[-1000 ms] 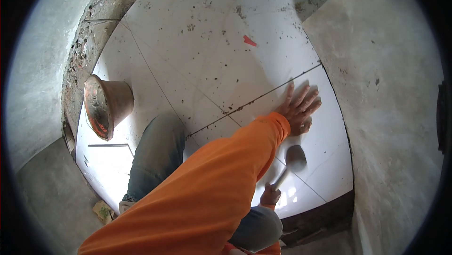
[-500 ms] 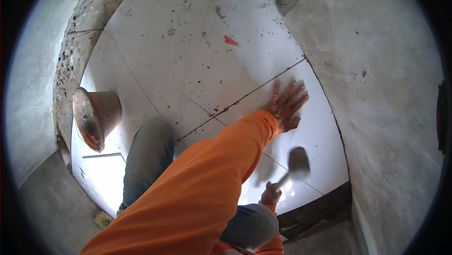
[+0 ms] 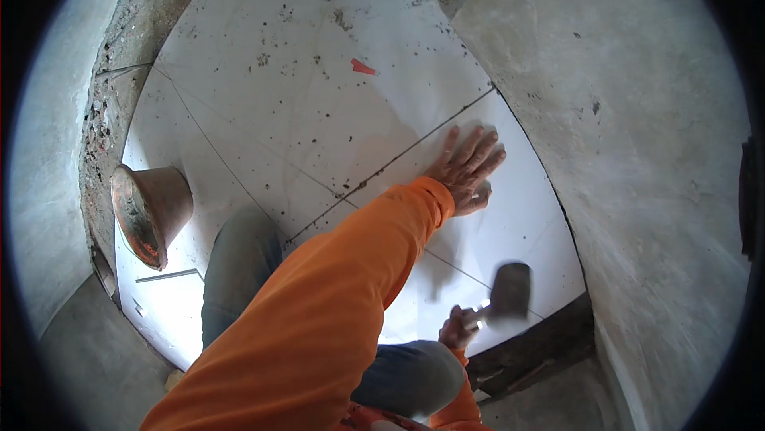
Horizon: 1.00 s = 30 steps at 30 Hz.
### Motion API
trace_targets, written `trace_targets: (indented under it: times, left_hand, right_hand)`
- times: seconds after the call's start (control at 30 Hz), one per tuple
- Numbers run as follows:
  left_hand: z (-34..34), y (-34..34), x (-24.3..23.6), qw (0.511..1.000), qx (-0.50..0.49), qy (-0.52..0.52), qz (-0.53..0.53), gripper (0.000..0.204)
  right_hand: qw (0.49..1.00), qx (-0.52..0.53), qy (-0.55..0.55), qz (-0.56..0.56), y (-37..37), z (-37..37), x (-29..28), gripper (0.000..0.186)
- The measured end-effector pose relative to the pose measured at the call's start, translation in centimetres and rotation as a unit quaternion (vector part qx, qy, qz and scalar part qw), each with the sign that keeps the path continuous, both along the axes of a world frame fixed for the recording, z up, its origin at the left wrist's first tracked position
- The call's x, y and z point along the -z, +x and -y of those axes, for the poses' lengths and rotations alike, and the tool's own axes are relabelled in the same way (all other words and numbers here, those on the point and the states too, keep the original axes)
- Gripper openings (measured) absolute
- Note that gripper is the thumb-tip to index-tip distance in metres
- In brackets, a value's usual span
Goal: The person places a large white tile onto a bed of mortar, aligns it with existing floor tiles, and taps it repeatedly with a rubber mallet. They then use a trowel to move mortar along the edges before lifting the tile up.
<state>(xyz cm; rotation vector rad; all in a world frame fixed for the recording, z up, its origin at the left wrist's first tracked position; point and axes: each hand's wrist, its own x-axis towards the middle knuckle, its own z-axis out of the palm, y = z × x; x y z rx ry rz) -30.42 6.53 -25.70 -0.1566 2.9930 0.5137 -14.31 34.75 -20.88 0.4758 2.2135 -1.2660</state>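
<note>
My left hand [image 3: 466, 166] lies palm down on a glossy white floor tile [image 3: 522, 200], fingers spread, just on the near side of a dark dirty joint line. Closer to me, my right hand [image 3: 456, 327] is wrapped round the short handle of a rubber mallet [image 3: 510, 291]. The mallet's dark head hangs near the tile's right corner, slightly blurred; whether it touches the tile I cannot tell. My orange left sleeve [image 3: 311, 295] crosses the middle of the view and hides part of the floor.
A worn bucket [image 3: 169, 206] lies tipped on its side at the left. A small red piece [image 3: 362, 67] and dirt crumbs sit on the far tiles. Grey plastered walls [image 3: 621, 152] rise on both sides. Beyond the near tile edge runs a dark gap [image 3: 534, 351].
The mallet head has swung slightly lower and to the right, turning in my right hand. My left hand stays spread on the tile. The whole view has shifted a little.
</note>
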Motion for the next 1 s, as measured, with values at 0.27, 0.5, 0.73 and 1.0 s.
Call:
trace_targets:
  times: [0.27,0.5,0.73,1.0]
  left_hand:
    - [2.8,-1.8,0.3,0.998,0.064,0.014,-0.020,0.071]
    - [2.4,-3.2,-0.5,0.996,-0.084,0.010,-0.006,0.071]
    - [2.8,-2.8,0.0,0.997,-0.078,0.009,0.018,0.073]
    - [2.3,-2.5,0.6,0.996,-0.085,0.021,-0.023,0.075]
  right_hand:
    - [0.998,0.054,0.014,-0.006,0.2,0.8,0.2,0.025]
    - [0.991,0.108,-0.070,0.027,1.3,-0.2,-0.2,0.015]
    - [0.985,0.106,-0.122,0.057,0.4,0.8,-2.0,0.019]
    - [0.976,0.178,-0.106,0.065,-1.7,4.4,-4.6,0.028]
